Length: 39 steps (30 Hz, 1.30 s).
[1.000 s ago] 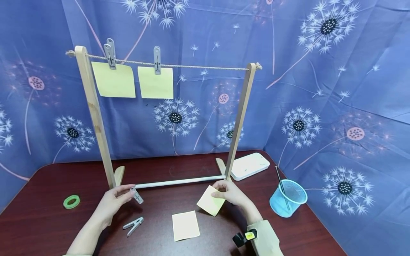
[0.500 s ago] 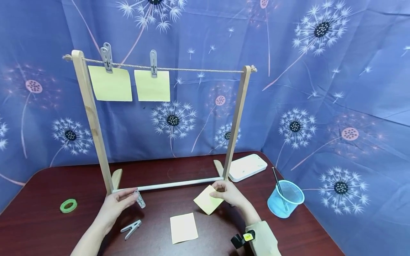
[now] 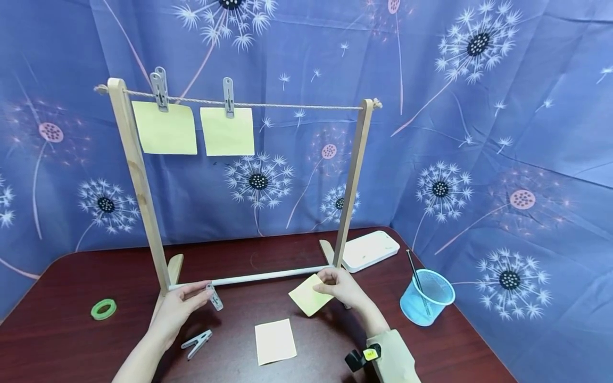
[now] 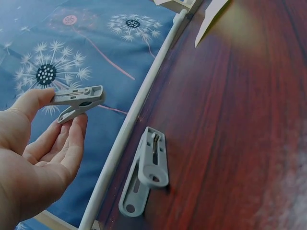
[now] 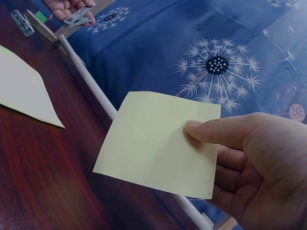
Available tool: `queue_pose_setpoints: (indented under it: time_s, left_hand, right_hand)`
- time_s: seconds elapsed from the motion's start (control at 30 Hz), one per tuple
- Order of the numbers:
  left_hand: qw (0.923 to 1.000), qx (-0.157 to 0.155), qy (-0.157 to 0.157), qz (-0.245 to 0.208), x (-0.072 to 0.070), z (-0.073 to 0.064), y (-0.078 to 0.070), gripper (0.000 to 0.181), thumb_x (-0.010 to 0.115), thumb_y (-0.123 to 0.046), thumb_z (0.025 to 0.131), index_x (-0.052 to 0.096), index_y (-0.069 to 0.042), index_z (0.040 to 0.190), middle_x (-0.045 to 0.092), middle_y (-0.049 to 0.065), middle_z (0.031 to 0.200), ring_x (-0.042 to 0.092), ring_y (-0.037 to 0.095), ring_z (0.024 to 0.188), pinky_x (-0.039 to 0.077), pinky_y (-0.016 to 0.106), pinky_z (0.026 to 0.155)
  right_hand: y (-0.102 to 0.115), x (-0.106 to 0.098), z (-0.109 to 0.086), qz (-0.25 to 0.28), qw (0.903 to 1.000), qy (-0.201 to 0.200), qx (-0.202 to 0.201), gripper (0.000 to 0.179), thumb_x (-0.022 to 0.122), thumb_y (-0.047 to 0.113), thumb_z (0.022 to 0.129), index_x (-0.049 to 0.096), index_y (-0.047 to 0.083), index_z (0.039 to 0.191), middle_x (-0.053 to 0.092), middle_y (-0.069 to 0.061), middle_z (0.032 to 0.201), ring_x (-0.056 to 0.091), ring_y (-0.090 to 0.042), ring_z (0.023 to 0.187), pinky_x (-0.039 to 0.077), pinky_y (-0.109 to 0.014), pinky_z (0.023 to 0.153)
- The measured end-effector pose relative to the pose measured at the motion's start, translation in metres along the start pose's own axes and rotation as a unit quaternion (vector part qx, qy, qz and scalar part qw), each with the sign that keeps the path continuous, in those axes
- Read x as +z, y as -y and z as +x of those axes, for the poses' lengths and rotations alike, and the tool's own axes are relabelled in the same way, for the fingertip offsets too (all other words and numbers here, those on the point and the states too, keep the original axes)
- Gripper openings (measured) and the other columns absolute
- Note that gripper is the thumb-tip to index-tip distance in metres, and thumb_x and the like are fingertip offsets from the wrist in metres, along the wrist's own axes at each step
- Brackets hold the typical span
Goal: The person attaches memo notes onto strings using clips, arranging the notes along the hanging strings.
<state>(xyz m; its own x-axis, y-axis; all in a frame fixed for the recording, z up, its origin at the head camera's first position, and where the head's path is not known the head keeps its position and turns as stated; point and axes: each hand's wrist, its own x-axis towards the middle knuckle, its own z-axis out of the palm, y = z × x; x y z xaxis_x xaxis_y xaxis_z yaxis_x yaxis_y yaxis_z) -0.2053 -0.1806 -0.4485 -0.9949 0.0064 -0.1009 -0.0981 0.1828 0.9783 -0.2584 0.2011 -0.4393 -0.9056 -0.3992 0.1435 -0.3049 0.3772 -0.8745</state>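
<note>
My left hand (image 3: 174,311) pinches a grey clothespin (image 4: 79,101) by its handles between thumb and fingertips, in front of the stand's white lower bar. In my right hand (image 3: 346,290) is a yellow sticky note (image 5: 156,143), held at one edge with the thumb on its face and the fingers behind. A second clothespin (image 3: 197,343) lies on the table below my left hand. Between the hands, nearer me, another sticky note (image 3: 275,341) lies flat. Two more notes hang from the rope (image 3: 297,106), a left note (image 3: 165,127) and a middle note (image 3: 227,133), each under a clothespin.
The wooden stand's left post (image 3: 139,181) and right post (image 3: 353,181) rise behind my hands. Green tape (image 3: 103,303) lies at left. A white case (image 3: 371,250) and a blue mesh pen cup (image 3: 428,298) stand at right. A patterned curtain (image 3: 287,202) hangs behind.
My left hand has shifted slightly right along the bar with the clothespin. The right hand still holds its note, nearly in place. The head view has tilted and shifted a little.
</note>
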Motion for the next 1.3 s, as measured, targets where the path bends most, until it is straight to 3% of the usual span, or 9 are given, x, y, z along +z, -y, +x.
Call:
queue_pose_setpoints:
  time_s: [0.17, 0.37, 0.5, 0.73, 0.97, 1.2, 1.3]
  left_hand:
    - [0.9998, 0.019, 0.004, -0.003, 0.0, 0.0, -0.008, 0.055, 0.063, -0.022, 0.097, 0.046, 0.01, 0.139, 0.059, 0.021, 0.133, 0.062, -0.007, 0.093, 0.053, 0.027, 0.092]
    - [0.9992, 0.038, 0.014, -0.002, -0.002, 0.006, -0.026, 0.057, 0.063, -0.025, 0.096, 0.046, 0.006, 0.14, 0.066, 0.005, 0.122, 0.062, -0.007, 0.094, 0.05, 0.02, 0.089]
    - [0.9974, 0.068, 0.011, 0.019, -0.003, 0.011, -0.041, 0.055, 0.064, -0.026, 0.096, 0.049, 0.004, 0.139, 0.065, -0.001, 0.118, 0.059, -0.008, 0.096, 0.044, 0.015, 0.087]
    - [0.992, 0.119, -0.012, 0.039, -0.002, 0.017, -0.067, 0.053, 0.066, -0.029, 0.094, 0.053, -0.001, 0.138, 0.065, -0.014, 0.11, 0.057, -0.011, 0.097, 0.045, 0.011, 0.085]
    - [0.9886, 0.138, -0.035, 0.05, 0.004, 0.021, -0.079, 0.052, 0.068, -0.03, 0.093, 0.055, -0.005, 0.137, 0.067, -0.01, 0.111, 0.058, -0.012, 0.095, 0.046, 0.01, 0.084]
    - [0.9801, 0.185, -0.072, 0.004, 0.011, 0.024, -0.099, 0.049, 0.069, -0.025, 0.093, 0.057, -0.001, 0.134, 0.063, -0.028, 0.097, 0.059, -0.008, 0.093, 0.047, 0.009, 0.083]
    - [0.9742, 0.209, -0.085, -0.006, 0.011, 0.025, -0.11, 0.047, 0.069, -0.022, 0.092, 0.058, 0.0, 0.132, 0.063, -0.029, 0.096, 0.06, -0.008, 0.093, 0.048, 0.01, 0.082]
  right_hand:
    - [0.002, 0.001, 0.0, 0.002, 1.0, -0.005, 0.0, 0.02, 0.071, 0.004, 0.086, 0.065, -0.009, 0.098, 0.068, -0.019, 0.087, 0.059, -0.002, 0.073, 0.047, -0.018, 0.069]
    - [0.004, 0.005, 0.004, 0.006, 0.9998, -0.019, -0.001, 0.017, 0.071, 0.004, 0.087, 0.064, -0.009, 0.096, 0.068, -0.018, 0.085, 0.058, -0.001, 0.07, 0.046, -0.018, 0.065]
    - [0.016, 0.007, 0.004, 0.001, 0.9996, -0.028, -0.01, 0.013, 0.069, 0.0, 0.087, 0.063, -0.01, 0.093, 0.067, -0.019, 0.082, 0.057, -0.001, 0.068, 0.046, -0.018, 0.063]
    - [0.052, 0.003, 0.004, -0.007, 0.9991, -0.043, -0.004, 0.015, 0.068, -0.001, 0.086, 0.062, -0.013, 0.094, 0.067, -0.02, 0.082, 0.055, -0.003, 0.068, 0.044, -0.017, 0.064]
    - [0.024, 0.0, 0.026, 0.044, 0.9969, -0.065, 0.006, 0.021, 0.071, 0.005, 0.087, 0.062, -0.009, 0.099, 0.065, 0.002, 0.078, 0.057, -0.004, 0.071, 0.045, -0.019, 0.064]
    - [0.036, -0.005, 0.036, 0.068, 0.9929, -0.096, 0.018, 0.016, 0.07, 0.005, 0.088, 0.062, -0.006, 0.095, 0.067, -0.003, 0.088, 0.056, -0.006, 0.083, 0.044, -0.018, 0.071]
    - [0.041, -0.008, 0.041, 0.076, 0.9924, -0.096, 0.015, 0.017, 0.069, 0.005, 0.088, 0.06, -0.006, 0.098, 0.064, 0.004, 0.077, 0.055, -0.005, 0.073, 0.043, -0.019, 0.067]
